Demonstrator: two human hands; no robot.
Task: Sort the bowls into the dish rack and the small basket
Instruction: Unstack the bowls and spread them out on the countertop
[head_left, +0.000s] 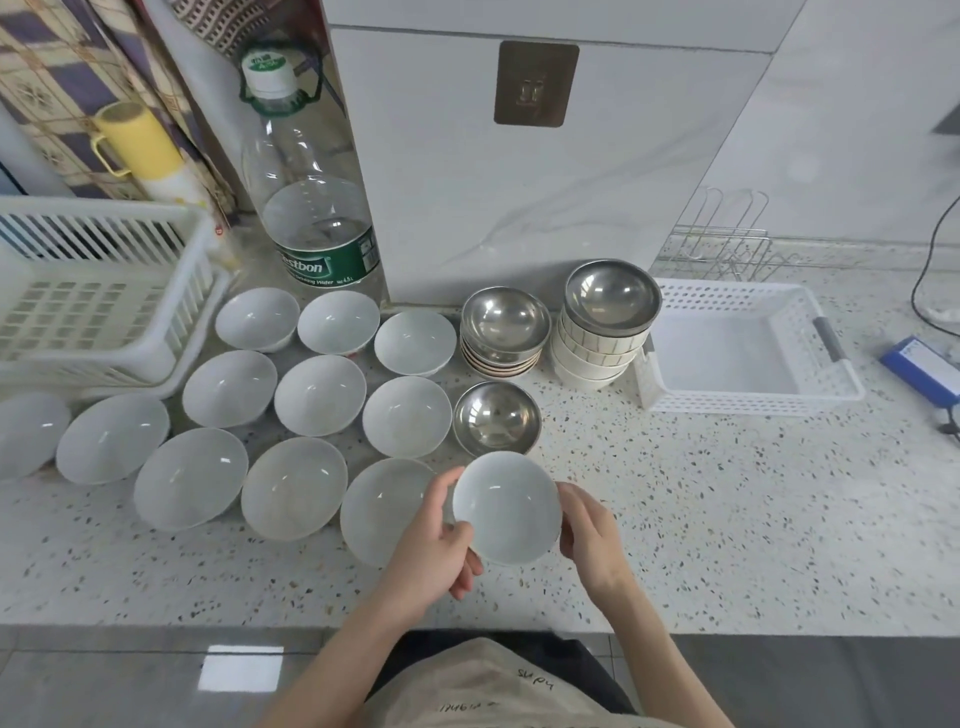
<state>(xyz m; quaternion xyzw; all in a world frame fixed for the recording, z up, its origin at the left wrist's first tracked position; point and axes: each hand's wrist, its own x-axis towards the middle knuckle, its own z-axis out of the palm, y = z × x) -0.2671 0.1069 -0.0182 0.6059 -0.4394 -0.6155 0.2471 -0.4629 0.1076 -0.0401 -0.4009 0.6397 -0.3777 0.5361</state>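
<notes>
Both sets of fingers (451, 486) are curled round one small white bowl (506, 506), the left hand (434, 540) gripping its near-left rim and the right hand (589, 530) cupping the opposite side, so the bowl sits upright between them just above the speckled tabletop (727, 493). The grip looks light and mostly on the glazed rim, and I'd worry it slips if one hand lets go before the other has it firmly. Just beside the left hand lies another white bowl (384, 512), part of a tight spread of them; a careless swing left toward the dish rack (98, 312) could clip those rims. Going right toward the small basket (753, 345), the loose steel bowl (496, 418) and the two stacks (605, 322) stand near the path, and the taller stack could be knocked over.
</notes>
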